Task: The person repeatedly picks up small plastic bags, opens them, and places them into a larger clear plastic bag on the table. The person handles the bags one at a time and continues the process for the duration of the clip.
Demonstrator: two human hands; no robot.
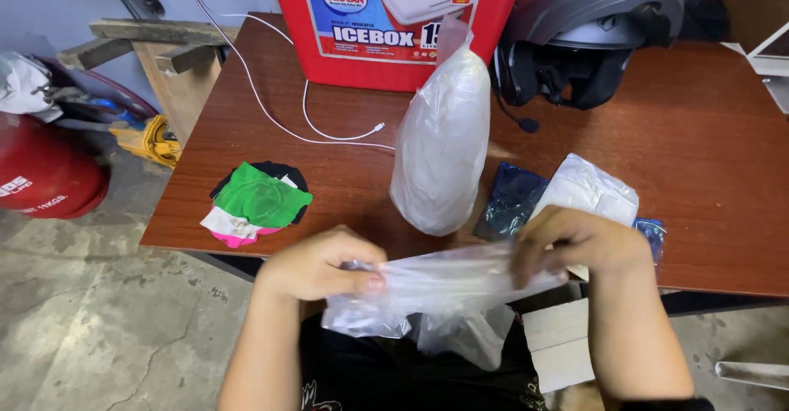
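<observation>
Clear plastic bag (444, 292) stretches between your hands at six o'clock: your left hand (322, 263) pinches one end, your right hand (575, 242) grips the other. Beyond, at twelve o'clock, a stuffed white bag (442, 140) stands on the wooden table (699, 173); folded cloths (256, 201) lie at ten o'clock.

A clear plastic bag (436, 292) is held stretched between the left hand (320, 263) and right hand (575, 242) at the edge of a brown table (699, 156). A filled white bag (441, 144) is stood upright behind it, with folded cloths (256, 201) laid to the left.
</observation>
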